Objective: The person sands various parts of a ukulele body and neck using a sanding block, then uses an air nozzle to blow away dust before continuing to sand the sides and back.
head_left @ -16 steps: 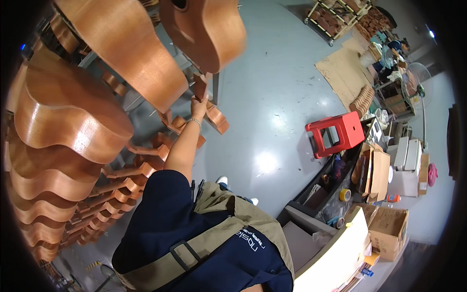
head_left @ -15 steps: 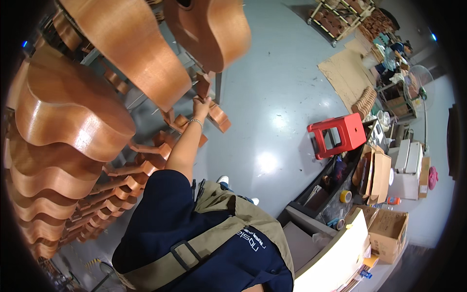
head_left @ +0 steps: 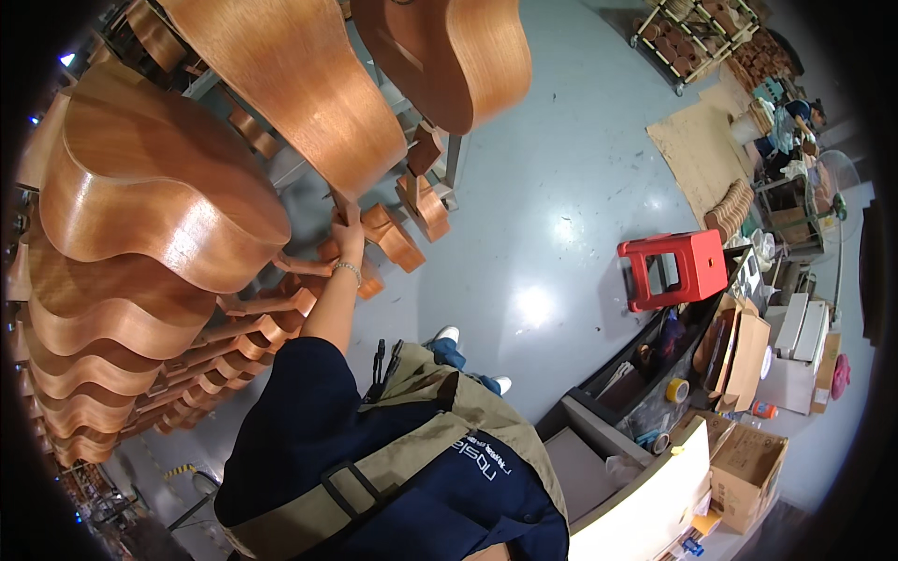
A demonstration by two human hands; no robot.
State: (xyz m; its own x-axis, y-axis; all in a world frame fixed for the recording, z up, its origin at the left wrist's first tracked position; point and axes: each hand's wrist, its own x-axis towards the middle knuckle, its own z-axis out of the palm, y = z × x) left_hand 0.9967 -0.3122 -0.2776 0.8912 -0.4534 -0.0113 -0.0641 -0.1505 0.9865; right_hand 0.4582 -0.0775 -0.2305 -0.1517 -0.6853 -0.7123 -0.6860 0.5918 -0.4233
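My left hand is closed around a narrow wooden piece, apparently a guitar neck, beneath a hanging unfinished guitar body. A second guitar body hangs behind, above a blocky neck end. Another block-shaped neck end is just right of my hand. A large glossy brown body is to the left, with a row of more bodies and necks below it. My right hand is out of view.
A red stool lies sideways at right beside a dark trough with tape and cardboard. Cardboard sheets, a wheeled rack and a co-worker are farther back. A pale board is at lower right.
My left hand has moved leftward and down, away from the upright neck it held under the rear body, to a piece under the middle body. The view has shifted somewhat.
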